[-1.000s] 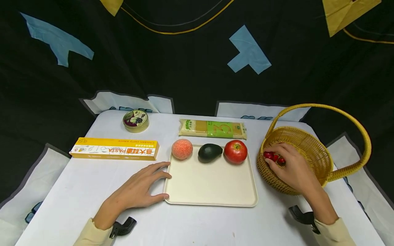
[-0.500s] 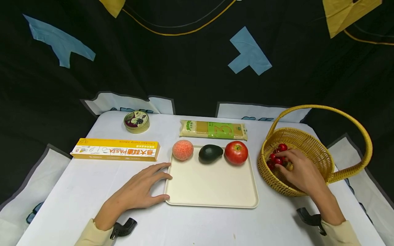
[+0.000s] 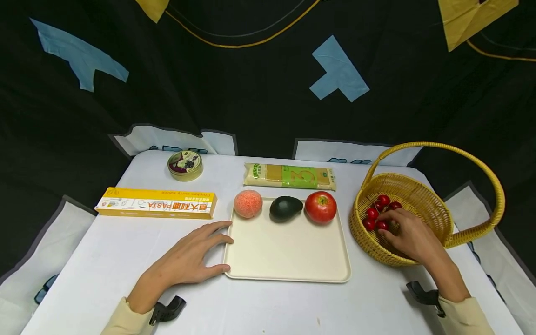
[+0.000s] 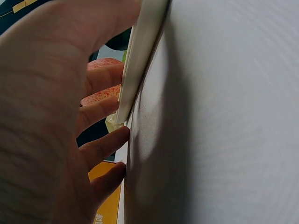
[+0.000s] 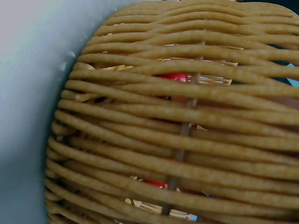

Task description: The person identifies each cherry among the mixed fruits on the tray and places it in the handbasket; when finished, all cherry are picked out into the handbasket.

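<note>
In the head view, my left hand (image 3: 188, 256) lies with spread fingers along the left edge of the cream tray (image 3: 289, 256), thumb and fingertips at its rim. A peach-like orange fruit (image 3: 248, 204), a dark avocado (image 3: 285, 208) and a red apple (image 3: 320, 207) line the tray's back edge. My right hand (image 3: 412, 235) is inside the wicker basket (image 3: 437, 218), its loosely bent fingers beside several red cherries (image 3: 372, 213). One cherry shows between thumb and forefinger, apparently not pinched. The basket wall (image 5: 177, 116) hides most of that hand in the right wrist view.
Behind the tray lies a pasta packet (image 3: 290, 176). A yellow pasta box (image 3: 156, 203) is on the left, with a round tin (image 3: 185, 165) behind it. The basket's tall handle (image 3: 444, 146) arches above its right side.
The right hand has drawn back slightly right and down within the basket. The cherries, earlier bunched at its fingers, now lie spread in the basket. The left hand stays still.
</note>
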Demonstrator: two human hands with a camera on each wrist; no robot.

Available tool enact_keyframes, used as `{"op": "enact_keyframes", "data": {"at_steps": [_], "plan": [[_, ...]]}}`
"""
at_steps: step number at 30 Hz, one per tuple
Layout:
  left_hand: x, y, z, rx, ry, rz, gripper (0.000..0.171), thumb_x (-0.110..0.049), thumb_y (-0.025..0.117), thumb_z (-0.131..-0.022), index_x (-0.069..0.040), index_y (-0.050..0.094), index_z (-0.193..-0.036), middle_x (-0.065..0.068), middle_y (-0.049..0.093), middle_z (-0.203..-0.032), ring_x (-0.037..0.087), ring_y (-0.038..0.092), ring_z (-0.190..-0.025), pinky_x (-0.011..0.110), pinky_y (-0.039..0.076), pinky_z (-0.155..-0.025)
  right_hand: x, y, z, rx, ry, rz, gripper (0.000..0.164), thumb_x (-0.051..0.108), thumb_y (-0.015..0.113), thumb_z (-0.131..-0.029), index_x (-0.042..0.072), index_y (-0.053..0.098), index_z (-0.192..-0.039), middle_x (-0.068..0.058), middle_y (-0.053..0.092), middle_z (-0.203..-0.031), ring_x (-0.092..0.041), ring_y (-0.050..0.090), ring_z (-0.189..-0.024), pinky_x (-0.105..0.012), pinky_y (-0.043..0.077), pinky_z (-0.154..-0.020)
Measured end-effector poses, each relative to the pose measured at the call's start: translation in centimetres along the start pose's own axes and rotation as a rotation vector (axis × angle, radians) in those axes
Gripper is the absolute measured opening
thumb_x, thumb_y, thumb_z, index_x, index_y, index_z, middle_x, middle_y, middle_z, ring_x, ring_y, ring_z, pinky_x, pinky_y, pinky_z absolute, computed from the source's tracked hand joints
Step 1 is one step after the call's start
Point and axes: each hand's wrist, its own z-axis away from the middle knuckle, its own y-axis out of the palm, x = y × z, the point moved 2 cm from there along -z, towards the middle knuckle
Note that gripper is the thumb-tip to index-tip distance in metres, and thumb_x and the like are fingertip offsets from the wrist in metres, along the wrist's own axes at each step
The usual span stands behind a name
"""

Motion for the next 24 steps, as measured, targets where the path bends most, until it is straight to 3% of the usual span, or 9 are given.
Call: {"op": "enact_keyframes", "data": {"at_steps": [15,20,24], "plan": [[-0.3,-0.5,0.0,0.044,-0.031,-0.006,0.051,-0.054,0.084,-0.089,-0.029,0.072,-0.132,0.001,0.048,-0.166,0.031,0.05,-0.148,0.059,0.046,-0.116,-0.5,0.7,-0.5,0.081,0.009,-0.01,0.036,0.017,0.091,-0.086,0.007,0.077,-0.117,-0.008,0.064,-0.098,-0.021,0.057,-0.082,-0.035,0.053,-0.067],[-1.1,-1.3,-0.2,0.053,0.011,-0.097,0.057,-0.056,0.083,-0.09,-0.024,0.07,-0.136,0.004,0.05,-0.164,0.031,0.051,-0.148,0.057,0.045,-0.118,-0.4,0.4,-0.3,0.09,0.028,0.008,0.04,0.021,0.092,-0.086,0.007,0.076,-0.119,-0.017,0.067,-0.107,-0.029,0.063,-0.087,-0.051,0.062,-0.075],[-2.2,-3.0,-0.5,0.021,0.033,-0.212,0.073,-0.065,0.081,-0.088,-0.021,0.067,-0.144,0.008,0.049,-0.165,0.034,0.048,-0.15,0.057,0.043,-0.12,0.5,-0.5,-0.4,0.003,0.001,0.039,0.042,0.022,0.091,-0.088,0.006,0.074,-0.122,-0.025,0.069,-0.119,-0.042,0.069,-0.1,-0.065,0.061,-0.085]]}}
